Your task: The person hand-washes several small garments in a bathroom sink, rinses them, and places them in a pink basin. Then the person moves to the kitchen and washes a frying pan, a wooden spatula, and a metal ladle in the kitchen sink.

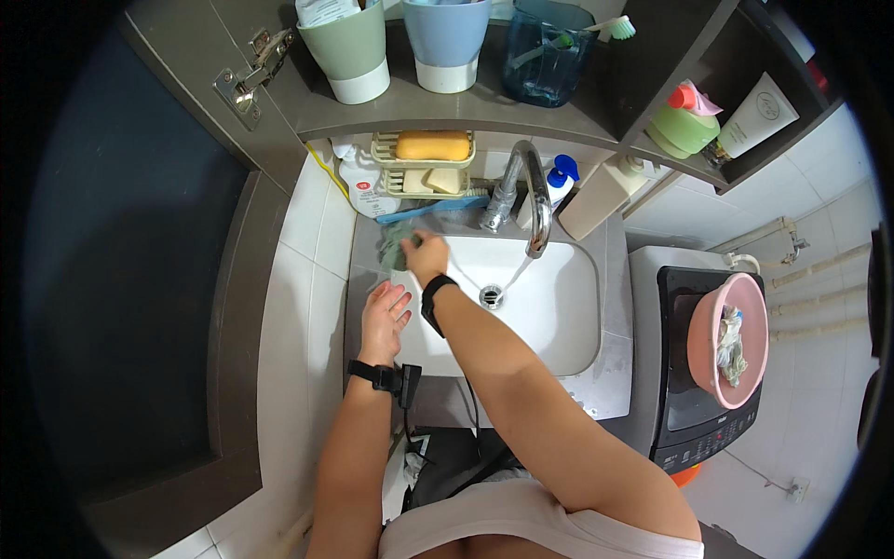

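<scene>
My right hand reaches across to the back left corner of the sink, its fingers closed on a crumpled green cloth on the grey counter. Part of the cloth is hidden behind the fingers. Just nearer to me, my left hand is held palm up over the sink's left rim, fingers apart and holding nothing. The white sink lies under my forearms. From the curved chrome faucet a thin stream of water runs toward the drain.
Behind the cloth are a blue-handled brush, a two-tier soap rack and a white bottle. A pump bottle stands beside the faucet. Overhead juts a cabinet shelf with cups. A pink basin sits on the washing machine.
</scene>
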The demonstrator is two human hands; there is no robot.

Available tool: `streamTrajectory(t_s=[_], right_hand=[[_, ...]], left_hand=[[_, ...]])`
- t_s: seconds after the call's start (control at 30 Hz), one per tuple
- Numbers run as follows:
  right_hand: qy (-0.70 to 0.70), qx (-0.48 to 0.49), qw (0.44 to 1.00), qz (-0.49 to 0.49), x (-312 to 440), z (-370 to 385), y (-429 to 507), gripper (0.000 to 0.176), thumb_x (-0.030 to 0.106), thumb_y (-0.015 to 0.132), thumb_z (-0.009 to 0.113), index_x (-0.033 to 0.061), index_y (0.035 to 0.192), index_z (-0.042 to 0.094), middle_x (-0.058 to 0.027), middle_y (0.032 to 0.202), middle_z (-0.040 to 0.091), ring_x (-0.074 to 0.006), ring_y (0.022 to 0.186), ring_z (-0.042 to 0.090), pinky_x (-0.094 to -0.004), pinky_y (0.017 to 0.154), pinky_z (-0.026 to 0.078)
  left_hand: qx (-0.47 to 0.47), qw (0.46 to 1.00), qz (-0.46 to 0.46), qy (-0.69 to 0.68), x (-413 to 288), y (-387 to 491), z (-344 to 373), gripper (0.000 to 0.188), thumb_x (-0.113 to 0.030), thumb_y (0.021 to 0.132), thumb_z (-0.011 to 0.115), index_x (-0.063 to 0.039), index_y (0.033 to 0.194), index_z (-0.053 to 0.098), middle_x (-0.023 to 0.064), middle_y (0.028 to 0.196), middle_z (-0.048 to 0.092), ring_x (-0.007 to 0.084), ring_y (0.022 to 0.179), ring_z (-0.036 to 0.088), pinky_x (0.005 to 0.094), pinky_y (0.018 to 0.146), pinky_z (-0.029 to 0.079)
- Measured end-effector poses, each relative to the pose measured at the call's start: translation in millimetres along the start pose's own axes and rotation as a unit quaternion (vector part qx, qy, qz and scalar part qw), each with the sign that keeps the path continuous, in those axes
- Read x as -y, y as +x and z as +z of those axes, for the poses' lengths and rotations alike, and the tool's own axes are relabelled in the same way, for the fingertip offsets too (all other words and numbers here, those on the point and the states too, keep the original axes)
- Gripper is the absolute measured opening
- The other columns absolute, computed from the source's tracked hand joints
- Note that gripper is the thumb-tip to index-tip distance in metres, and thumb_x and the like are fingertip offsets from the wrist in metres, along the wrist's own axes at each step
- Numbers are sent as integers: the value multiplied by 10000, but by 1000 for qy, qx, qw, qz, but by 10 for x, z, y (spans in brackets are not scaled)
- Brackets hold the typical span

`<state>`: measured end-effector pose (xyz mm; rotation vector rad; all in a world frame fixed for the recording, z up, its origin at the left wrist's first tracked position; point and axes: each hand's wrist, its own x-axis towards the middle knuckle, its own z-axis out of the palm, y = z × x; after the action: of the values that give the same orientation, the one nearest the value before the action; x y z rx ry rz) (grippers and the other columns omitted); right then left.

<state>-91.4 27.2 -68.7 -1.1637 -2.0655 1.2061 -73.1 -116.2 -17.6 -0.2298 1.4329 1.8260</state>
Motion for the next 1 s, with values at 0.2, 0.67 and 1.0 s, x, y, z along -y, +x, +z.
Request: streamTrajectory(t_s=[0.2, 0.67, 1.0], right_hand=[[408, -235, 850, 237, -300, -327, 179, 303, 150, 804, 658, 24, 1023, 490, -137, 723, 583, -179, 457, 543, -296, 379, 452], [680, -331, 601, 259, -485, -327, 221, 328, 53, 832, 602, 181, 1043, 387, -71, 882, 566, -189, 698, 546, -268, 589, 474], [538, -213, 772, 264, -614, -1303, -733, 279, 102, 869, 575, 112, 1030, 347, -106, 941, 498, -182, 667, 548, -254, 518, 483]], left_hand=[[-3, 1000, -14, 9, 32, -46, -3, 336, -247, 870, 535, -112, 1163, 439, 78, 1098, 569, 207, 987, 556, 336, 805, 407], [-10, 1000, -28, -5, 129, -75, -87, 251, -203, 862, 556, -114, 1086, 488, 75, 966, 602, 180, 836, 579, 286, 690, 449], [130, 974, -80, 169, 92, -73, 531, 486, -351, 856, 553, -144, 1273, 414, 89, 1272, 452, 254, 1173, 425, 467, 937, 329]])
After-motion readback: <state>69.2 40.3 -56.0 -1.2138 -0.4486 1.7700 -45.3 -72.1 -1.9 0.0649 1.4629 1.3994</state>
